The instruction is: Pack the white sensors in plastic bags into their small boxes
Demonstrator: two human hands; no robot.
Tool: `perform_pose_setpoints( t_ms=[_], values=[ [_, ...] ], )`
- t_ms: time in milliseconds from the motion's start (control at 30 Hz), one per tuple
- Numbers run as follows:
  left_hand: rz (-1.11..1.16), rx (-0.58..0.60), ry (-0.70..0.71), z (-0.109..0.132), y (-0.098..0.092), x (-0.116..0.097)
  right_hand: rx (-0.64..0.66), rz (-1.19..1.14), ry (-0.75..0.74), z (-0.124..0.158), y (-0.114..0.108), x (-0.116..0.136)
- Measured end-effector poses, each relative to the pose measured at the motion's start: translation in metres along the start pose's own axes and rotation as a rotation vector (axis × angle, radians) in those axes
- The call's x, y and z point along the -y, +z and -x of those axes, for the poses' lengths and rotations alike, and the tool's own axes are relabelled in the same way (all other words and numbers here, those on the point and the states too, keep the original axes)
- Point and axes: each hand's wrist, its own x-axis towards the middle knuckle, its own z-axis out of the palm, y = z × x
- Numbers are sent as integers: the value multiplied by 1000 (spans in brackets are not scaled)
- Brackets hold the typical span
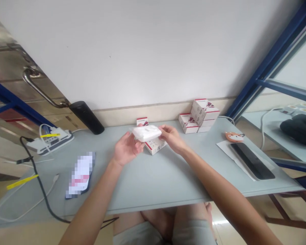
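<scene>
A white, rounded, flat item (pixel 147 133), seemingly in a thin clear wrap, is held up over the middle of the table between both hands. Its exact kind does not show. My left hand (pixel 129 146) grips its left end, with the palm turned up and the fingers underneath. At the other end, my right hand (pixel 172 136) pinches the corner between thumb and fingers. Below and behind the white item lies a white and red printed box (pixel 154 146), partly hidden by it. Another small red and white box (pixel 142 121) stands by the wall.
Several similar boxes (pixel 202 115) are stacked at the wall on the right. A black cylinder (pixel 86 117) and a power strip (pixel 56 142) stand at left, a phone (pixel 80 175) nearer. Rightward lie a dark flat device (pixel 252 160) on paper and an orange pouch (pixel 234 136).
</scene>
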Motion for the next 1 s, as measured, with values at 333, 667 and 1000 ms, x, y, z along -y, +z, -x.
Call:
perform_pose_setpoints(
  t_ms=[333,667,1000],
  values=[
    [-333,-252,335,-17,13,17,-108,-245,-141,-3,9,-6],
    [-178,-454,308,-22,22,19,-10,334,-496,8,15,-5],
    [-398,-321,203,-21,13,31,146,973,-761,18,14,-4]
  ],
)
